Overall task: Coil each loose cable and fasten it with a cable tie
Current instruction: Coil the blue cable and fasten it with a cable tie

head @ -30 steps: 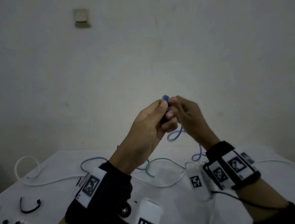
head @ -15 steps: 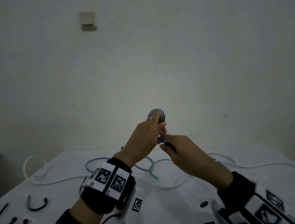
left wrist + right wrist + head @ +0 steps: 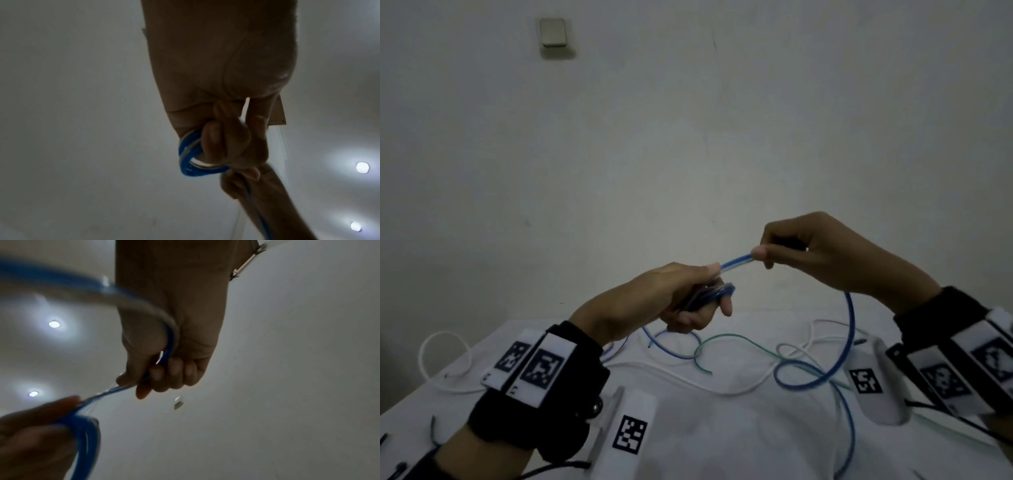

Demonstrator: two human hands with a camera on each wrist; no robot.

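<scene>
Left hand: fingers curled round a small coil of the blue cable, held above the table; thumb pressed on the strand where it leaves the coil. Left wrist view shows several blue turns looped round the fingers.
Right hand: thumb and forefinger pinch the same cable just right of the coil; other fingers curled in.
Change from 0.5 s ago: the hands were touching then, right below left; now they stand apart, a short taut stretch of cable between them, right hand higher and off to the right.
Cable slack: drops from under the right hand in a wide arc, loops on the table, runs toward the near edge.
Table, other: green cable, white cable and another blue cable lie loose, in the same places as before.
Wall: small switch plate, upper left.
</scene>
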